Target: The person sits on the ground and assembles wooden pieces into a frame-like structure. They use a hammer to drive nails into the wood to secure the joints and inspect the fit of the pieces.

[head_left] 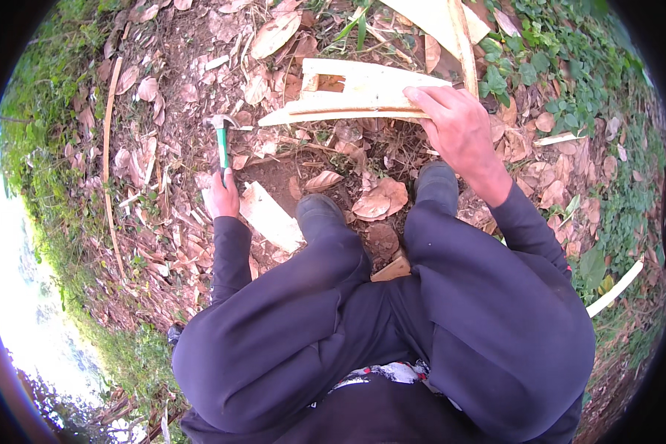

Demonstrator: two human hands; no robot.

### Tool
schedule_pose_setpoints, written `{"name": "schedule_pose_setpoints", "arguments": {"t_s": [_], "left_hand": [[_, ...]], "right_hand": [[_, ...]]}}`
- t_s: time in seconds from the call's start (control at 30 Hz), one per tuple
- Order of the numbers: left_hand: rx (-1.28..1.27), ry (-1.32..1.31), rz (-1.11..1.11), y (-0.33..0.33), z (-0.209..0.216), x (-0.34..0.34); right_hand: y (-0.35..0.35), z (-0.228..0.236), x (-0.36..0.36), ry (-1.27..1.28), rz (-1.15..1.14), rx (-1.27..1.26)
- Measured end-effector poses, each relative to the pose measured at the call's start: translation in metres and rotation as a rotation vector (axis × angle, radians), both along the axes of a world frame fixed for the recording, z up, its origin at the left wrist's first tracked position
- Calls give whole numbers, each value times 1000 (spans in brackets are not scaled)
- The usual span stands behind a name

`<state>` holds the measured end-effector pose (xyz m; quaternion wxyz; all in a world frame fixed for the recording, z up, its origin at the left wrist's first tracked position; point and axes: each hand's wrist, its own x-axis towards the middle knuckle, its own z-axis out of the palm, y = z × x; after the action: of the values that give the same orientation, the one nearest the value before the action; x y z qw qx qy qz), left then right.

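Observation:
My left hand is closed round the green handle of a claw hammer. Its metal head points away from me, over the leaf litter. Out in front, my right hand grips the right end of a pale wooden piece, thumb on top and fingers partly hidden. That piece is made of joined boards, with a rectangular gap near its left end and a pointed tip at the lower left. A flat wood offcut lies on the ground between my left hand and my left boot.
Dry brown leaves and wood scraps cover the soil. A long thin strip lies at the left. Past my right hand are a pale board and a narrow stick. Green plants grow at the right; a curved pale strip lies near my right knee.

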<state>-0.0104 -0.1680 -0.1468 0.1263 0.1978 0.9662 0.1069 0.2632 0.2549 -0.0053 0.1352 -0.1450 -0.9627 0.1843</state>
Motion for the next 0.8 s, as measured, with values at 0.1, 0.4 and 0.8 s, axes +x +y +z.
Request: {"name": "schedule_pose_setpoints", "arguments": {"t_s": [0.1, 0.4, 0.8], "left_hand": [[70, 130, -51, 34, 31, 5], [510, 61, -684, 178, 162, 48], [475, 115, -1005, 222, 128, 68]], "right_hand": [[-1, 1, 1, -22, 19, 10], [-6, 5, 3, -42, 24, -50], [-11, -1, 12, -38, 15, -55]]}}
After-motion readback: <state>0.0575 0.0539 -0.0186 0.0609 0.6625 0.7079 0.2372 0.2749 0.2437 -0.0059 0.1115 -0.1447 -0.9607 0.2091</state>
